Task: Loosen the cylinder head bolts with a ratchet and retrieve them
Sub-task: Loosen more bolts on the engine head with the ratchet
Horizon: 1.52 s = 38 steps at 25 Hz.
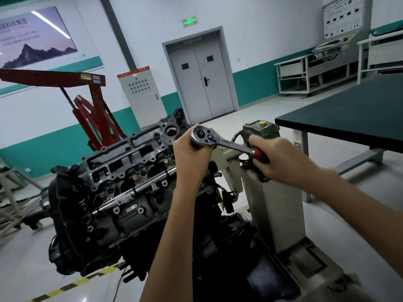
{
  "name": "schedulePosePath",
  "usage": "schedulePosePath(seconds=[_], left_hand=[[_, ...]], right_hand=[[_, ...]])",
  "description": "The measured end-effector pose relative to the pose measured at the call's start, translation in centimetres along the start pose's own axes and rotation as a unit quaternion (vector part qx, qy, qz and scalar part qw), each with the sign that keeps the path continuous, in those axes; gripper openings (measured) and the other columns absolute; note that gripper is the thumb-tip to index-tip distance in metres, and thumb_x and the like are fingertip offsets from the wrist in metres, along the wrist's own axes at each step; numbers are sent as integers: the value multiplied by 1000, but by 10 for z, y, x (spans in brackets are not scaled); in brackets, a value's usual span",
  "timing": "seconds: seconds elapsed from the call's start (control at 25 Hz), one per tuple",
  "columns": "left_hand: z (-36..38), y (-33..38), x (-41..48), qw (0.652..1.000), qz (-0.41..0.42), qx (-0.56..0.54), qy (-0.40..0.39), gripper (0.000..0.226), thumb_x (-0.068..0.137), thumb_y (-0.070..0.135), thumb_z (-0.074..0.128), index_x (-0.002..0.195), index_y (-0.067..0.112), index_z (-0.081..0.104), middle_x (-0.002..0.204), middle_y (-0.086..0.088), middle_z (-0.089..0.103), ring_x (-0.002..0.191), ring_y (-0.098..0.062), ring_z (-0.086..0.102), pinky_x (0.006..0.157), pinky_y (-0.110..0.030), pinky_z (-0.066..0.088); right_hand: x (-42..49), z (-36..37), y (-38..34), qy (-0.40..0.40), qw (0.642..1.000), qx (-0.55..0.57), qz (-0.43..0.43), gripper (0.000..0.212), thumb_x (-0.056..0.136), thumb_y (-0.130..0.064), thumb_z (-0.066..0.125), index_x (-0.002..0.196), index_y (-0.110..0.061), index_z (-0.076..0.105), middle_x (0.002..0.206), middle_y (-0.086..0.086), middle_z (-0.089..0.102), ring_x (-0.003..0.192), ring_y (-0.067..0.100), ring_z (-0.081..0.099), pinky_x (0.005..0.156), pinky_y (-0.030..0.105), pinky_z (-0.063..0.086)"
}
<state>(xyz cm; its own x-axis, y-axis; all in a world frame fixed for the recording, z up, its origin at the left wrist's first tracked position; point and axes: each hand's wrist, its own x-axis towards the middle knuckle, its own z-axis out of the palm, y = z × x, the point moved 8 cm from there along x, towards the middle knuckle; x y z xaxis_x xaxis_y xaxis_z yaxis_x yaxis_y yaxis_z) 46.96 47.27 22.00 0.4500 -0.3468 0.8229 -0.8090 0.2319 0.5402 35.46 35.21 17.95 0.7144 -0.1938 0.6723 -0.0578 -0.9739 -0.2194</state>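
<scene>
A chrome ratchet [220, 142] with a red handle is held level above the right end of the cylinder head [128, 162]. My left hand [192, 158] is wrapped under the ratchet's round head, hiding whatever socket or extension sits below it. My right hand [272, 158] grips the red handle, out to the right. The grey engine sits tilted on a stand, its top face full of openings and bolt holes. No loose bolts can be made out. A long chrome bar [130, 192] lies across the engine.
The cream engine stand [274, 205] with a green gearbox and yellow cap stands behind my hands. A dark-topped workbench [349, 114] is at the right. A red engine hoist [91, 110] stands at the back left. Yellow-black floor tape [72, 284] runs below the engine.
</scene>
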Motion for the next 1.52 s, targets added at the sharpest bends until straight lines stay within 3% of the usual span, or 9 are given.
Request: schedulePosePath(seconds=[0.16,0.32,0.52,0.68,0.84,1.08,1.24,1.4,1.52], left_hand=[[1,-1,-6,998,20,-7,66,37,82,-3,61,65,27,46,55,17,47,53,1,38,52,-12,31],[2,-2,-6,998,25,-12,58,35,87,0,63,64,16,42,56,8,37,53,-2,29,49,-19,28],[2,-1,1,1000,19,-3,22,46,81,-3,63,53,26,40,47,15,41,47,0,34,49,-10,28],[5,-1,4,1000,15,11,5,45,75,3,59,50,35,41,43,16,42,46,-1,32,48,-14,28],[5,1,-1,999,25,12,27,53,78,-7,60,55,38,43,49,19,47,48,1,37,49,-10,28],[1,-3,-3,999,15,-7,48,37,88,3,62,59,13,41,54,4,37,52,-5,30,49,-17,28],[-1,-5,2,999,1,24,30,34,82,4,61,54,12,45,50,8,42,50,-5,33,49,-22,32],[0,-3,5,1000,-4,21,-4,34,75,1,57,50,23,50,45,13,47,46,-1,35,49,-16,31],[-1,2,2,1000,9,22,2,46,76,-1,60,53,35,43,45,19,46,45,1,35,47,-9,26]], right_hand=[[-43,39,-50,39,972,196,124,17,80,-9,61,96,-9,54,65,5,59,57,14,58,54,29,51],[-50,64,-98,77,911,366,175,21,77,-3,60,83,-19,48,55,-11,48,51,-6,53,44,0,31],[-38,38,-42,-9,977,190,91,15,79,-8,59,87,-18,50,58,-2,53,47,11,51,50,15,45],[0,-3,2,-21,1000,-1,8,19,80,-9,63,96,-11,54,66,-3,51,56,19,53,53,18,37],[-21,25,-15,-50,987,130,80,16,85,-15,60,78,-21,48,60,-6,50,47,-1,47,45,8,33],[-47,65,-84,73,929,314,179,20,75,-4,59,69,-20,47,48,-11,44,49,0,51,43,2,29],[-39,46,-39,-5,972,197,127,8,79,-11,59,86,-12,55,60,-2,54,50,9,52,54,15,48],[2,5,-2,-39,999,17,12,13,82,-12,59,93,-12,53,67,5,57,56,18,55,50,17,38],[1,4,-1,-37,999,20,20,13,83,-11,59,94,-12,53,65,2,56,55,18,55,50,18,38]])
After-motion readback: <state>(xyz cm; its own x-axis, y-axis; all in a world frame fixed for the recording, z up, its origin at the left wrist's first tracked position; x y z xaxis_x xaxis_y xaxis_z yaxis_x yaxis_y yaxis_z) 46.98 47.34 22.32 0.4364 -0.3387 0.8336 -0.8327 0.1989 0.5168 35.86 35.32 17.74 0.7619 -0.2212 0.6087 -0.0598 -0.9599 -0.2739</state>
